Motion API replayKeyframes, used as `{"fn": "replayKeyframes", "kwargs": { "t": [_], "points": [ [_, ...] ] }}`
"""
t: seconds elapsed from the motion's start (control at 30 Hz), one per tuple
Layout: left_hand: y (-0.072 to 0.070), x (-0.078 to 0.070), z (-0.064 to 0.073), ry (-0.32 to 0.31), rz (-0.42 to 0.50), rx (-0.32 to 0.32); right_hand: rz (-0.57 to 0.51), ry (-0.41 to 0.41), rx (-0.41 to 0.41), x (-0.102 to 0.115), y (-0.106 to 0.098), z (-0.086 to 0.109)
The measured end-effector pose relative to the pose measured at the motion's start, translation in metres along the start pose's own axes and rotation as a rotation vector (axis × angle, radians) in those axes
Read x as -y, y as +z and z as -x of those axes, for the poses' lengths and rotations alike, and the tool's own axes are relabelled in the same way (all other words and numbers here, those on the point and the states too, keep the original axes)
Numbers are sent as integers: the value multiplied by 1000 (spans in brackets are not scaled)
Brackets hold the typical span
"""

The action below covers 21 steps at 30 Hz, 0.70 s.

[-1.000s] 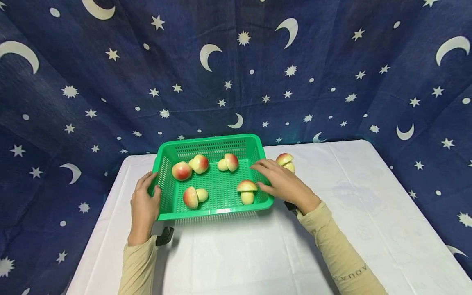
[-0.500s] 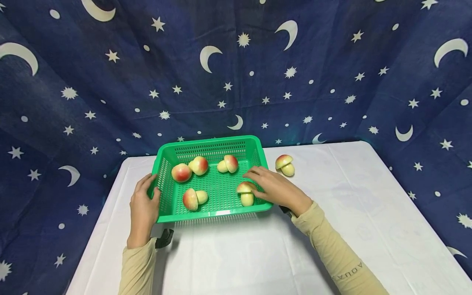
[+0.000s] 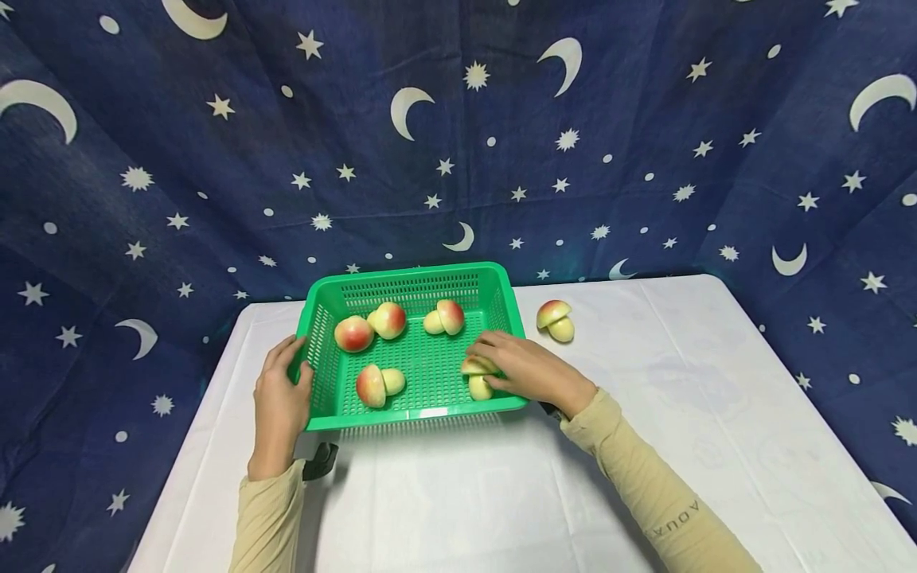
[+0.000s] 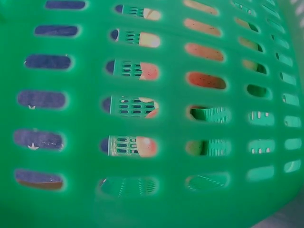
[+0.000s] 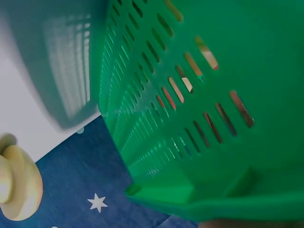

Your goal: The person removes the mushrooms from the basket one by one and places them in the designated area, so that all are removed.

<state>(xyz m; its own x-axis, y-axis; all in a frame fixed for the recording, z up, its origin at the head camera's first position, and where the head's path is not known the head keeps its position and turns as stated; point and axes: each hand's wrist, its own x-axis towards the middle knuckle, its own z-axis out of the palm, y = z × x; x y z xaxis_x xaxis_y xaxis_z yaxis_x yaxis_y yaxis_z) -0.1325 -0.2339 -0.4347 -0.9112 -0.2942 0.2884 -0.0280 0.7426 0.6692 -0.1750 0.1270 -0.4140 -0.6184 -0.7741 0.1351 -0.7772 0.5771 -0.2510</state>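
Note:
A green plastic basket (image 3: 423,415) stands on the table with several toy mushrooms in it, their caps red and yellow. My left hand (image 3: 281,394) holds the basket's left rim, thumb and fingertips at the edge. Over the right rim reaches my right hand (image 3: 526,368); its fingers curl over the cap of the front-right mushroom (image 3: 481,387), the thumb against its side. That cap is partly hidden by the fingers. Basket wall (image 4: 166,161) fills the left wrist view, and the right wrist view looks at the basket's right outer wall (image 5: 266,61).
Inside the basket lie another mushroom (image 3: 372,386) at front left, one (image 3: 450,317) at the back, and two more at back left. Outside, right of the basket, a single mushroom (image 3: 555,320) lies on the white-covered table (image 3: 645,446). A dark blue star-patterned cloth (image 3: 458,119) hangs behind.
My right hand has moved left and down from above the basket's right rim onto the front-right mushroom, uncovering the mushroom outside. The left hand has stayed at the left rim.

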Motion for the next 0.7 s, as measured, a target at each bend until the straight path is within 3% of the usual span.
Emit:
{"fn": "replayKeyframes", "kwargs": {
  "t": [0.7],
  "points": [
    [2, 1, -1, -10, 4, -1, 2, -2, 57, 2, 6, -9]
  ]
}}
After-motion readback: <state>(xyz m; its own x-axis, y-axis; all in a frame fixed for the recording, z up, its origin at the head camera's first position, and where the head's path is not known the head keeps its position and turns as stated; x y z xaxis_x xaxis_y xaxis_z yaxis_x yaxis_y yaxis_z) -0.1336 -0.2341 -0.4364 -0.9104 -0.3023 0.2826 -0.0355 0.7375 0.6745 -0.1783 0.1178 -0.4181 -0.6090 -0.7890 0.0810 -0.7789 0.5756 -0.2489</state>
